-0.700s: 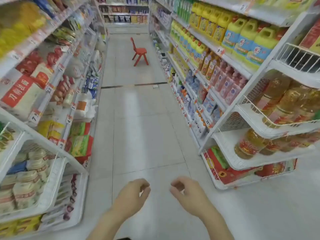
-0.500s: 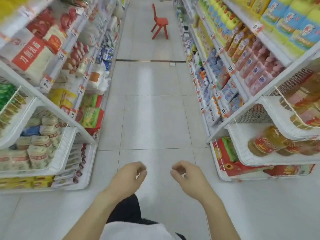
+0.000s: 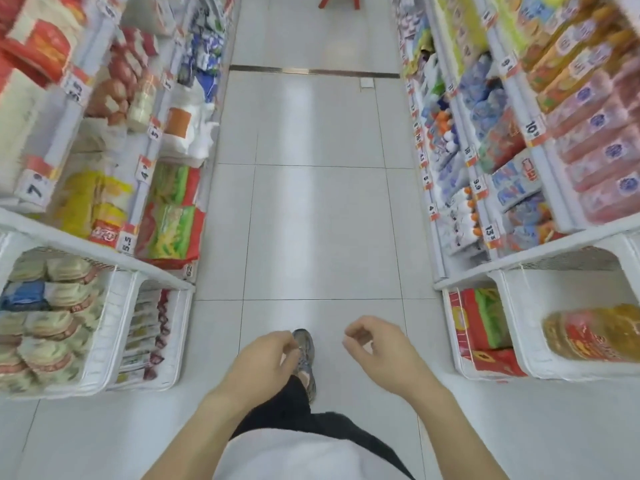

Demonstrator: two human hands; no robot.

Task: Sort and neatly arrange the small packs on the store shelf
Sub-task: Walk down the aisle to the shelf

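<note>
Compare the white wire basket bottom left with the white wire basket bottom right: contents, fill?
The bottom-left white wire basket holds many small round pale packs, stacked close. The bottom-right white wire basket holds a large amber oil bottle with a red label lying on its side, with bare white space above it. Both are white, sit at the shelf ends near the floor, and neither hand touches them.

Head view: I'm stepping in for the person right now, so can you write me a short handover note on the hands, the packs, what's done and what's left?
Left hand: fingers loosely curled, holding nothing.
Right hand: the same, empty.
Both hang over the aisle floor, touching no shelf.
Small packs sit in the white basket low on the left; thin sachets stand in the basket beside it.
Done: nothing to see; no pack is in hand.
Left: turn to a shelf, then sort and line up the packs. The shelves are blurred, so I cannot tell which rows are untidy.
</note>
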